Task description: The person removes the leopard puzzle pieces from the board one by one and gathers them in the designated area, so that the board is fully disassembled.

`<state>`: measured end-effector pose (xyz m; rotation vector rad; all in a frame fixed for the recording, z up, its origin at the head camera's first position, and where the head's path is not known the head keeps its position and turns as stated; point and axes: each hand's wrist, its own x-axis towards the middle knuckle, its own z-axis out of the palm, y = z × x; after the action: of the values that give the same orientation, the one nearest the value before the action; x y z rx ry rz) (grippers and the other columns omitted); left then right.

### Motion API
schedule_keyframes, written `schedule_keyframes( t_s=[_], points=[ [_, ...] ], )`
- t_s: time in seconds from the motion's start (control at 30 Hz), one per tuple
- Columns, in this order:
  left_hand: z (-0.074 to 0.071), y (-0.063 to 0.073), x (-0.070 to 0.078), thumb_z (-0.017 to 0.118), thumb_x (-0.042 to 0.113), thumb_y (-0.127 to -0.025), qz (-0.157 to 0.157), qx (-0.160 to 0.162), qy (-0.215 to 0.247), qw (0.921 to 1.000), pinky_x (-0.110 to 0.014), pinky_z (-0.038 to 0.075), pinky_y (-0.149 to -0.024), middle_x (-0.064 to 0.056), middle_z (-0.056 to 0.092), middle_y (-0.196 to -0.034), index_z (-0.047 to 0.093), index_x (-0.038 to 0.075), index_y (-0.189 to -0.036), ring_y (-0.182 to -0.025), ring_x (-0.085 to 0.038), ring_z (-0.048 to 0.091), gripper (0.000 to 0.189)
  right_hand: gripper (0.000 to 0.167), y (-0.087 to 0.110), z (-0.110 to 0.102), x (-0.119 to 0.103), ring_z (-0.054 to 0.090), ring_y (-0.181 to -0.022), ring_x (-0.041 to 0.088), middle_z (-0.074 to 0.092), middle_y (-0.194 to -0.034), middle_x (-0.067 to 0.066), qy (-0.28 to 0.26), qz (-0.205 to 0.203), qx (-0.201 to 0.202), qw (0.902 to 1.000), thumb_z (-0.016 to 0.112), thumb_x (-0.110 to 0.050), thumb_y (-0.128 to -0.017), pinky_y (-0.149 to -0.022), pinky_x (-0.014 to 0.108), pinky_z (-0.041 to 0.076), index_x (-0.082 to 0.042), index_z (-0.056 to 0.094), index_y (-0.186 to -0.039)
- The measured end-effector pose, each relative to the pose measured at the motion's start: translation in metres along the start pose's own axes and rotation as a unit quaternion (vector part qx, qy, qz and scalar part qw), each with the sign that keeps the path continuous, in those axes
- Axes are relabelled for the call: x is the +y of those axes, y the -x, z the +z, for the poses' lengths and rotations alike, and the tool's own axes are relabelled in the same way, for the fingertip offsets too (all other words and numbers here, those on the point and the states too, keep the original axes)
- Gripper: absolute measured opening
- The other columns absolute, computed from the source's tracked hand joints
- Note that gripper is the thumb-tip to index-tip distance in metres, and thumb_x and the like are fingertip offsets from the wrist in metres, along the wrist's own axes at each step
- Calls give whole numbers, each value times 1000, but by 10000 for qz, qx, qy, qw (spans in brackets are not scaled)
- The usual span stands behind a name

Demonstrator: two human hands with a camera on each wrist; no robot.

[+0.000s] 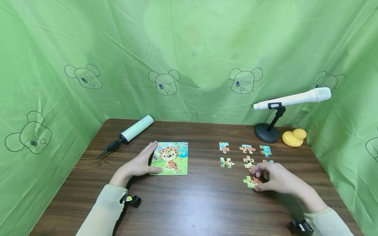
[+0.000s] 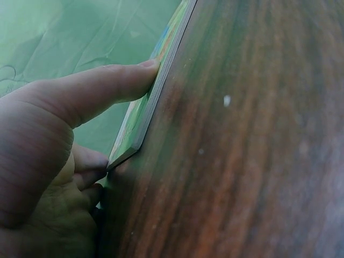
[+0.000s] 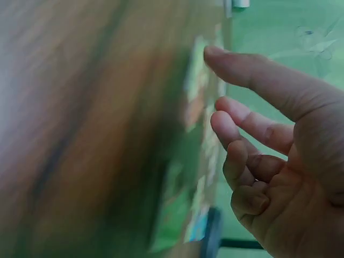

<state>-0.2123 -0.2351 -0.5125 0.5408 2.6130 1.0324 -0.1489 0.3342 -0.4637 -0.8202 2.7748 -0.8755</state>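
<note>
A square jigsaw puzzle (image 1: 172,159) with a spotted cartoon leopard lies on the left of the brown table. My left hand (image 1: 138,165) rests on its left side, thumb straight on the top surface near the front edge, fingers stretched toward the far left corner. In the left wrist view, the thumb (image 2: 126,83) touches the picture face. Over on the right, my right hand (image 1: 276,178) hovers over a leopard-patterned puzzle piece (image 1: 250,182), thumb at its edge. The right wrist view shows thumb and fingers apart; contact with the blurred piece (image 3: 196,97) is unclear.
Loose puzzle pieces (image 1: 247,148) lie in rows beyond the right hand, some partly hidden by it. Behind them stand a white microphone (image 1: 295,98) on a black stand (image 1: 267,132) and a yellow duck (image 1: 294,137). A pale green cylinder (image 1: 137,128) with a black cord lies back left.
</note>
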Motion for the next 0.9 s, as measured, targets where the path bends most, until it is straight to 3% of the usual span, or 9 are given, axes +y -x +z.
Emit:
schedule_keyframes(
  t_s=[0.2, 0.37, 0.5, 0.67, 0.9],
  points=[
    [0, -1, 1, 92, 46, -88, 27, -8, 3, 10000, -72, 16, -129, -21, 8, -182, 15, 0, -174, -167, -47, 4, 125, 36, -33, 1, -30, 61, -74, 10, 69, -92, -5, -142, -73, 143, 9998, 97, -25, -85, -64, 26, 52, -13, 77, -113],
    [0, 1, 0, 89, 50, -90, 78, -44, -169, 9998, -73, 17, -129, -20, 7, -183, 13, 2, -175, -167, -46, 2, 124, 29, -71, 16, -59, 62, -76, 7, 68, -91, -10, -467, -112, 169, 9987, 91, -21, -92, -66, 26, 54, -13, 76, -115],
    [2, 4, -3, 88, 56, -88, 56, -41, -308, 9995, -72, 18, -129, -19, 6, -183, 12, 4, -175, -168, -45, 2, 127, 29, -100, 35, -86, 64, -81, 6, 69, -92, -13, -755, -292, 98, 9967, 89, -24, -94, -71, 27, 56, -17, 75, -119],
    [5, 6, -6, 94, 65, -77, 29, -144, -327, 9994, -73, 16, -128, -19, 4, -183, 9, 3, -175, -168, -45, 0, 144, 33, -128, 66, -114, 65, -82, 7, 70, -93, -12, -1296, -350, -75, 9909, 88, -24, -95, -75, 28, 58, -13, 75, -123],
    [-2, 1, -6, 98, 60, -71, 116, -190, -215, 9995, -71, 17, -129, -19, 1, -183, 8, 3, -175, -168, -45, 0, 149, 35, -170, 107, -144, 65, -76, 8, 73, -93, -8, -1576, -208, -82, 9872, 87, -21, -95, -72, 27, 57, -5, 75, -124]
  ],
)
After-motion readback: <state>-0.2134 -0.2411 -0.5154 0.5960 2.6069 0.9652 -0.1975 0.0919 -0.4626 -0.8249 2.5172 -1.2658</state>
